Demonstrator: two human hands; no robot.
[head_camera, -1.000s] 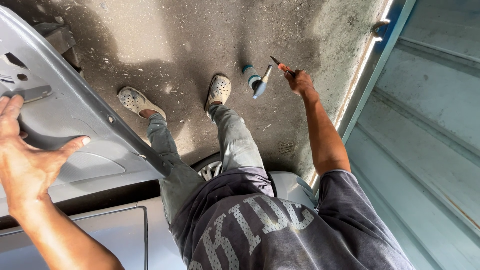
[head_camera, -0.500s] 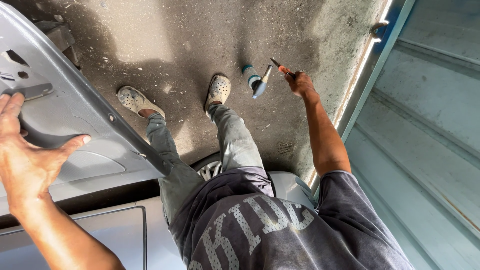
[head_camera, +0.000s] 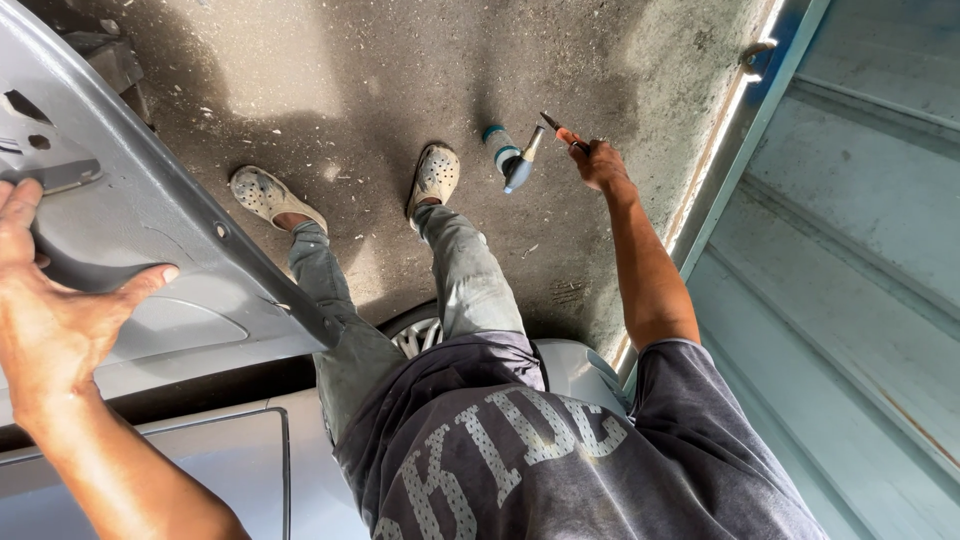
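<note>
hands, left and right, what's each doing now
Left hand: open, palm flat on the grey door panel.
Right hand: closed on an orange-handled tool.

Left hand (head_camera: 45, 310) flat with fingers spread; right hand (head_camera: 600, 162) closed, arm extended downward.

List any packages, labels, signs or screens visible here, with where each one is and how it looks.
No packages, signs or screens show.
Shirt print: large pale dotted block letters across the dark grey shirt, bottom centre.
Can: small cylinder with a teal band, lying on the concrete floor near the right hand; any label is too small to tell.
</note>
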